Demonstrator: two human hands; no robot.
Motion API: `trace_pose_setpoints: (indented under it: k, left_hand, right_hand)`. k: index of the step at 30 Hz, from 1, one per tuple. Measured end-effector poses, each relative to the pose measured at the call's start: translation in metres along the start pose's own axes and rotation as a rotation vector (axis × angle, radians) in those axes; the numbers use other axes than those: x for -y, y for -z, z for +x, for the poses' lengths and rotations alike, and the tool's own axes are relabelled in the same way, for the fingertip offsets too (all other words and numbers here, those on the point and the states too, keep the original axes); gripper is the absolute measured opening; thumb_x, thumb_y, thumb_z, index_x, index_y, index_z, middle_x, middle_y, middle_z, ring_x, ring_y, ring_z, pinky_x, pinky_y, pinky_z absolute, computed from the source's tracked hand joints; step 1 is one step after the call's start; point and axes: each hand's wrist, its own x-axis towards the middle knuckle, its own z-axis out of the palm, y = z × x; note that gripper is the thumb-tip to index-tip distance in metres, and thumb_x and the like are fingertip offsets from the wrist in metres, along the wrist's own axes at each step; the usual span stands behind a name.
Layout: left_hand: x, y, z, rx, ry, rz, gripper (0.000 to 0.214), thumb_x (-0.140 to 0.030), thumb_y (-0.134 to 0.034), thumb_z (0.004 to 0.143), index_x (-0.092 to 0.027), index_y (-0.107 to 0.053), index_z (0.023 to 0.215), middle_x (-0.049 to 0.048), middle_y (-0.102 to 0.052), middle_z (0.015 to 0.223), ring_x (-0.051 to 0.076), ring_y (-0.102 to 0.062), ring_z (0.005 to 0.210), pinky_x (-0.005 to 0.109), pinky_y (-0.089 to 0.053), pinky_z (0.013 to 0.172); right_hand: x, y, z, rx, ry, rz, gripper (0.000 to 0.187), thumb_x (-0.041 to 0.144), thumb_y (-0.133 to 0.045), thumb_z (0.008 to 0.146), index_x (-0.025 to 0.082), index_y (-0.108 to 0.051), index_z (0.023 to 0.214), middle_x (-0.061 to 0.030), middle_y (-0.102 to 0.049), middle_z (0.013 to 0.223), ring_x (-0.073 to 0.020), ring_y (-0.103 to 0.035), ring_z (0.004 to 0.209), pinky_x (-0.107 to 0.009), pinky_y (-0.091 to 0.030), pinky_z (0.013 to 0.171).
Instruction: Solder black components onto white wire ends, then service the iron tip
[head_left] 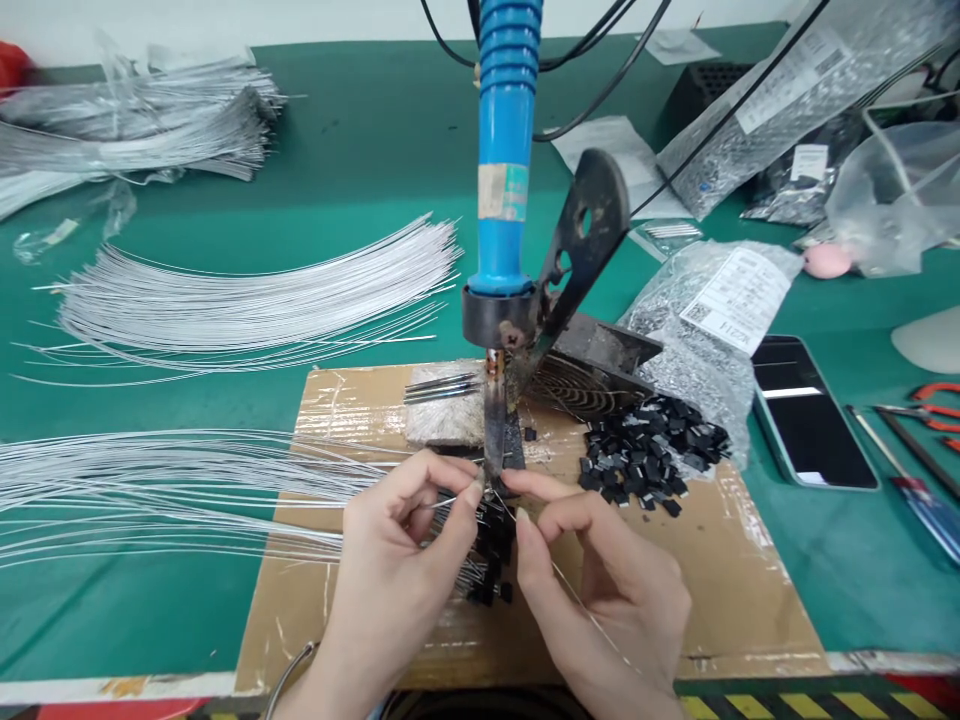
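1. While the left hand (397,560) is pinching shut on a bunch of wired black components (491,545) right beneath the soldering iron tip (493,430), its fingertips are nearly touching hot metal; any slip is risking a burn.
2. The right hand (600,590) is pinching a thin wire strand (577,600) at that tip; shaking is likely spoiling the joint.

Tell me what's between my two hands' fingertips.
Head view: the soldering iron tip comes down between the left hand and right hand, both pinching thin wires.
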Motion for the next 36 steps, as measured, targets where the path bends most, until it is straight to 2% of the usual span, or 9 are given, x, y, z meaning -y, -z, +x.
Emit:
trace_pose_setpoints:
  k: [6, 12, 19, 30, 36]
  left_hand:
    - [-0.0005, -0.0001, 0.0007, 0.011, 0.008, 0.012, 0.012, -0.022, -0.075, 0.091, -0.021, -0.073, 0.079, 0.0020, -0.075, 0.082, 0.015, -0.070, 0.074, 0.018, -0.050, 0.060]
    - [-0.0012, 0.0008, 0.0004, 0.003, -0.006, 0.015, 0.011, -0.022, -0.075, 0.090, -0.021, -0.073, 0.079, 0.0023, -0.075, 0.080, 0.015, -0.071, 0.072, 0.018, -0.050, 0.057]
    - [0.0015, -0.0001, 0.0001, 0.004, 0.018, -0.007, 0.012, -0.022, -0.075, 0.090, -0.020, -0.072, 0.078, 0.0042, -0.080, 0.095, 0.013, -0.071, 0.071, 0.019, -0.051, 0.060]
    - [-0.0015, -0.0002, -0.0016, 0.030, 0.012, 0.004, 0.014, -0.023, -0.074, 0.093, -0.020, -0.073, 0.080, 0.0036, -0.078, 0.091, 0.014, -0.071, 0.074, 0.019, -0.052, 0.062]
    - [0.0026, 0.0025, -0.0015, 0.036, 0.011, 0.017, 0.014, -0.024, -0.073, 0.094, -0.021, -0.073, 0.081, 0.0031, -0.078, 0.091, 0.014, -0.072, 0.077, 0.019, -0.053, 0.064]
  right_hand:
    - [-0.0007, -0.0002, 0.0003, -0.014, 0.018, -0.006, 0.017, 0.015, -0.070, 0.096, 0.025, -0.063, 0.083, -0.0063, -0.083, 0.117, -0.0198, -0.083, 0.094, -0.026, -0.065, 0.087]
    - [-0.0015, 0.0000, -0.0004, 0.006, 0.018, 0.027, 0.017, 0.013, -0.069, 0.097, 0.024, -0.062, 0.085, -0.0084, -0.081, 0.123, -0.0207, -0.082, 0.100, -0.028, -0.063, 0.090]
    - [-0.0025, 0.0000, -0.0008, 0.010, -0.005, 0.021, 0.018, 0.015, -0.069, 0.098, 0.025, -0.062, 0.085, -0.0041, -0.082, 0.123, -0.0181, -0.082, 0.101, -0.025, -0.061, 0.090]
    - [-0.0018, 0.0003, 0.0003, -0.002, 0.008, 0.016, 0.017, 0.017, -0.069, 0.099, 0.024, -0.063, 0.084, -0.0102, -0.082, 0.120, -0.0220, -0.082, 0.101, -0.029, -0.064, 0.088]
    - [-0.0009, -0.0004, 0.0011, -0.007, 0.019, 0.029, 0.017, 0.014, -0.069, 0.098, 0.024, -0.064, 0.085, -0.0086, -0.082, 0.120, -0.0203, -0.082, 0.100, -0.027, -0.063, 0.089]
